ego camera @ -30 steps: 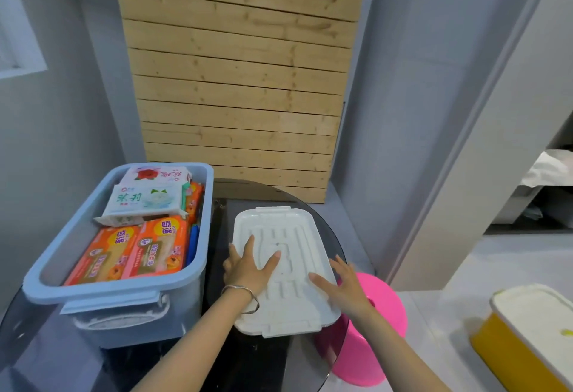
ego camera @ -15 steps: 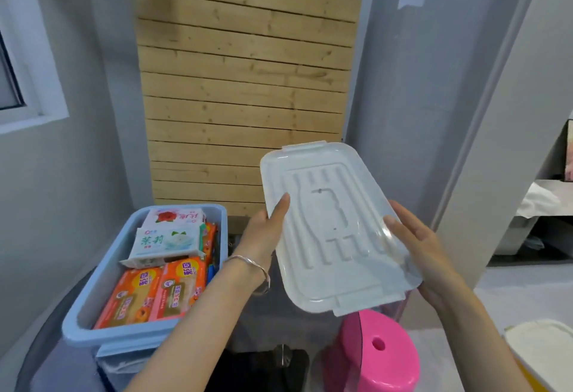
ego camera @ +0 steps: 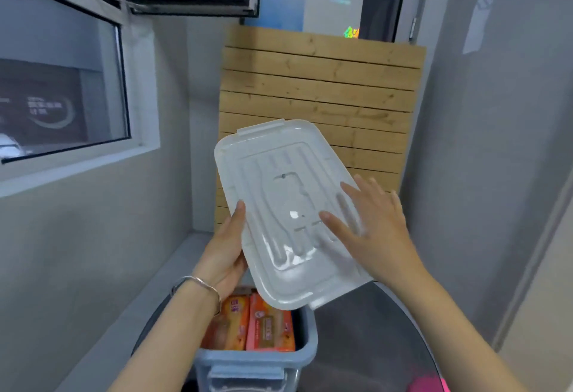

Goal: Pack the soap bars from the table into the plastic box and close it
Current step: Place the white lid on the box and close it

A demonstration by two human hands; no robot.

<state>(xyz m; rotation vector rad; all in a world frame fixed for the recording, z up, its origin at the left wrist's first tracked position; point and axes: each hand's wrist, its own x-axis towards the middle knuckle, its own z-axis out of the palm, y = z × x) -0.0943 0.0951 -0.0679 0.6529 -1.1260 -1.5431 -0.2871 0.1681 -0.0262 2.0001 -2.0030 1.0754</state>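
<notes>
The white translucent lid (ego camera: pixel 279 181) is held up in the air, tilted, above the blue plastic box (ego camera: pixel 257 363). My left hand (ego camera: pixel 224 252) grips the lid's left edge, thumb on top and fingers underneath. My right hand (ego camera: pixel 372 227) lies flat on the lid's upper face near its right side, fingers spread and straight. Below the lid, orange soap bar packs (ego camera: pixel 248 323) lie inside the open box; the rest of the box's contents is hidden behind the lid.
The box stands on a dark round glass table (ego camera: pixel 372 339). A wooden slat panel (ego camera: pixel 319 91) leans against the wall behind. A window (ego camera: pixel 62 88) is on the left wall. A bit of a pink stool (ego camera: pixel 434 387) shows at the bottom right.
The lid went from lying flat on the table to being lifted, then carried left and higher over the box. My right hand shifted from its right edge onto its top face.
</notes>
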